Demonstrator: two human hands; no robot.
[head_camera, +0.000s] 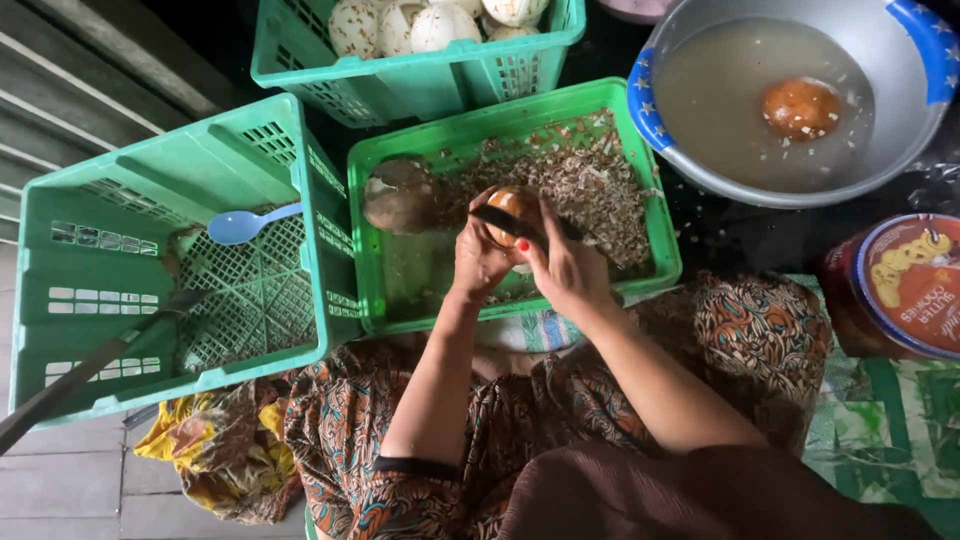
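My left hand (478, 262) grips a small round orange-brown fruit (512, 205) over the green tray (664, 262). My right hand (565, 268) holds a dark-bladed knife (505, 222) laid across that fruit. Brown peel shavings (585, 175) cover the tray's right half. A larger brown unpeeled fruit (400, 195) lies in the tray's left part, close to my left hand.
A green crate (70, 250) at left holds a blue spoon (240, 225); a long dark blade (90, 370) rests on its front rim. A crate of whitish round fruits (420, 25) stands behind. A metal basin (900, 130) of cloudy water holds an orange peeled fruit (800, 107). A round tin (910, 285) sits right.
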